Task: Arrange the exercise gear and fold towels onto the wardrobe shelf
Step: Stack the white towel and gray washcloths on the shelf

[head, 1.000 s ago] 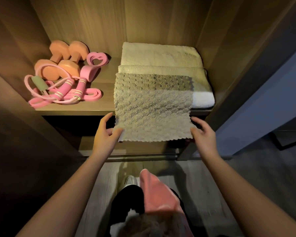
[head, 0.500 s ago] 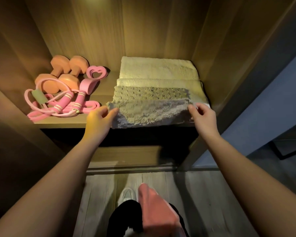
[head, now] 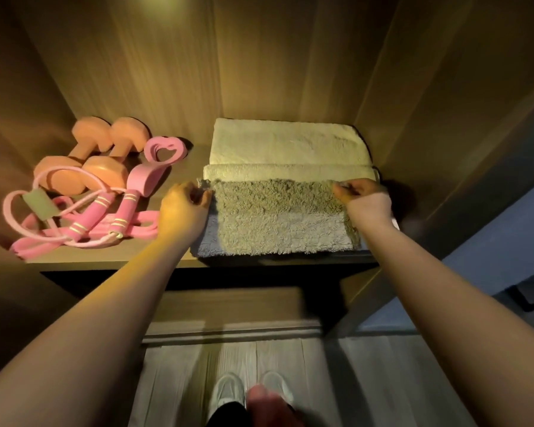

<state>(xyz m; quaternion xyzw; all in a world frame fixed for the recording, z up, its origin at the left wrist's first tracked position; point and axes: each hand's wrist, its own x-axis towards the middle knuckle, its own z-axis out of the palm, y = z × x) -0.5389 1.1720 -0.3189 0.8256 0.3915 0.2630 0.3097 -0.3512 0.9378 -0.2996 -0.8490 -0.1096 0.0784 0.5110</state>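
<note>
While both hands — left (head: pixel 184 208), right (head: pixel 364 198) — pinch its far corners, the grey towel (head: pixel 278 217) lies folded on the shelf (head: pixel 105 254).

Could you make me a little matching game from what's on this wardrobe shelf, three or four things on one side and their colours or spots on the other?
Things:
1. dumbbells
2. skipping rope
3. grey towel
4. cream towel

Descriptions:
A. pinched at its corners by both hands
B. orange, back left of the shelf
C. folded, at the bottom of the stack on the right
D. pink, front left, with striped handles

Pairs: 1-B, 2-D, 3-A, 4-C
</note>
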